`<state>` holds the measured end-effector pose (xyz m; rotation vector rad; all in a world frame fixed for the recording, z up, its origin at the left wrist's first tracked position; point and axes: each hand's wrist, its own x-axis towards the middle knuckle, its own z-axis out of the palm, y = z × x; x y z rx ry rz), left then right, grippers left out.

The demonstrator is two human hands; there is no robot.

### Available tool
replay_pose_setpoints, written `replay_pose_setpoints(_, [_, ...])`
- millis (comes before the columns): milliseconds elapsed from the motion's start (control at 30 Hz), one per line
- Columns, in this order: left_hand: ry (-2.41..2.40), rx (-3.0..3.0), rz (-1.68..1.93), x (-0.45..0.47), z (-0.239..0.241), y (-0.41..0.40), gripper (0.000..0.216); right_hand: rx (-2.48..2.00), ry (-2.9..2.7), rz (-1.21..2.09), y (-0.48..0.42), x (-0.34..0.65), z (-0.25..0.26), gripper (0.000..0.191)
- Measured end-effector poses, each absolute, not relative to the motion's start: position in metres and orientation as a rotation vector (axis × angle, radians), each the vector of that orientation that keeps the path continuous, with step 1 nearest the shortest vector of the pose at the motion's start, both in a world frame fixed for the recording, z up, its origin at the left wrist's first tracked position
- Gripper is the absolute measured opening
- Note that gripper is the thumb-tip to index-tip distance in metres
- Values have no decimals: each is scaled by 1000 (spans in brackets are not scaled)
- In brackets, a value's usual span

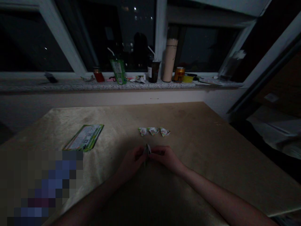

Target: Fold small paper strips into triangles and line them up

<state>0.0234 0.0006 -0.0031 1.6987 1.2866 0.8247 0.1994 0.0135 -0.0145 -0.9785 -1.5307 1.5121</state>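
Both hands meet over the middle of a wooden table [211, 141] in dim light. My left hand [131, 161] and my right hand [166, 157] pinch a small folded piece of printed paper [147, 150] between their fingertips; it stands upright on edge between them. Just beyond the hands lie three small folded paper pieces [154, 131] in a row, white with green and red print. A flat stack of green printed leaflets [84, 137] lies to the left on the table.
A stone windowsill [70, 84] runs behind the table with a green carton with straw [118, 70], a dark cup with straw [153, 70], a tall beige flask [169, 59], a can [179, 74] and a red jar [98, 75]. A blurred patch covers the lower left.
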Motion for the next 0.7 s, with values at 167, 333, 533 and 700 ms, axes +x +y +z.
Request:
replay_pose_setpoints(167, [1343,1810,774,20,-5,2,24,-1020,-1582,1537,15,201,-13,29])
replay_pose_setpoints(333, [1348,1836,769,20,-6,2,23,-1068,-1560,1553,17,202,-17,30])
replay_pose_setpoints(533, [1295,1819,772,21,-4,1,25,-1002,-1329,1724,18,203,-13,29])
replay_pose_setpoints(700, [1254,1788,773,22,-3,-1,22,-879,-1196,1898,14,204,-8,22])
